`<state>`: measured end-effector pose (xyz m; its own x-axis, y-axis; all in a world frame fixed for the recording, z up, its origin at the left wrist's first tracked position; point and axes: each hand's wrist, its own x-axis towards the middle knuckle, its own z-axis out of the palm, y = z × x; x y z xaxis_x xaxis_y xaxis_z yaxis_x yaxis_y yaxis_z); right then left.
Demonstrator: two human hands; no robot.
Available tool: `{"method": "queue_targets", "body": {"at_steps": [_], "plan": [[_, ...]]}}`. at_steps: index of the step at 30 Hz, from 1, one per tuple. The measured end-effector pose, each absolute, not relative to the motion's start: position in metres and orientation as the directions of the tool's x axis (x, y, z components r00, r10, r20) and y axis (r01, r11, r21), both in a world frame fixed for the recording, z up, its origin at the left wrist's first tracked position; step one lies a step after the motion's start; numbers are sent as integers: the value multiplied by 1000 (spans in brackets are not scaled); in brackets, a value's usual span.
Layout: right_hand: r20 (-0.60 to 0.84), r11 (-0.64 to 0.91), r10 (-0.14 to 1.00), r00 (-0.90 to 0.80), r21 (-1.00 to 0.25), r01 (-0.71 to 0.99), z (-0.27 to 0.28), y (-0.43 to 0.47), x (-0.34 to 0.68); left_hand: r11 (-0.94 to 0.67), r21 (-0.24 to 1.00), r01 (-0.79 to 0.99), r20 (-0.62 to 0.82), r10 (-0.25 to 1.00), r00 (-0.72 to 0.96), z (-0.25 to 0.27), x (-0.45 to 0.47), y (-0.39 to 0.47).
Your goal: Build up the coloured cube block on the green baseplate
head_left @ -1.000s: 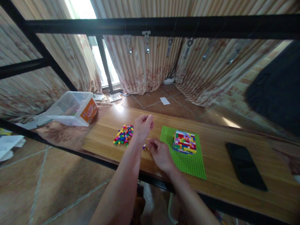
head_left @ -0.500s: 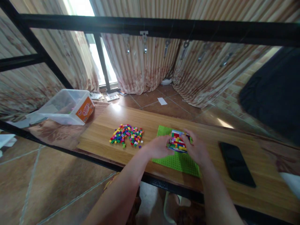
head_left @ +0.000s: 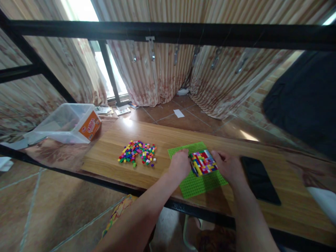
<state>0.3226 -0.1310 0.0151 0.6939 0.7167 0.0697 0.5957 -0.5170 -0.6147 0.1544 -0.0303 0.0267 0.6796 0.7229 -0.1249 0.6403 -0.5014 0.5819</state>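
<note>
A squarish block built of multicoloured toy bricks (head_left: 203, 162) sits over a green studded baseplate (head_left: 195, 187). My left hand (head_left: 180, 163) is closed at the block's left side, fingers curled against its edge. On the opposite side, my right hand (head_left: 229, 167) has thumb and fingers closed at the block's right edge. The fingertips are partly hidden, and whether the block is pressed onto the studs cannot be made out. Left of the baseplate lies a loose heap of small coloured bricks (head_left: 138, 152).
A black phone (head_left: 259, 180) lies on the wooden board (head_left: 105, 164) to the right of my right hand. At far left stands a clear plastic bin (head_left: 63, 136) with an orange label. A black metal bar (head_left: 168, 33) crosses above the board.
The green baseplate has turned counterclockwise, and the brick block now shows a different orientation. My hands have moved apart to its two sides. The camera view has shifted slightly.
</note>
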Motion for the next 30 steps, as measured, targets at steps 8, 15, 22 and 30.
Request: {"method": "queue_targets", "body": {"at_steps": [8,15,22,30], "plan": [[-299,-451,801,519,-871,194,17,-128,294,-413,613,673,-126,791,599,34,147,-7],[-225,-517,727,649,-801,302,16,-122,291,-419,623,660,-153,763,628,38,141,-4],[187,-344,792,581,-650,678,10,-102,272,-460,687,562,-147,670,728,34,139,-14],[65,-466,862,503,-289,836,1,-100,254,-555,537,635,-218,636,740,37,142,-20]]}}
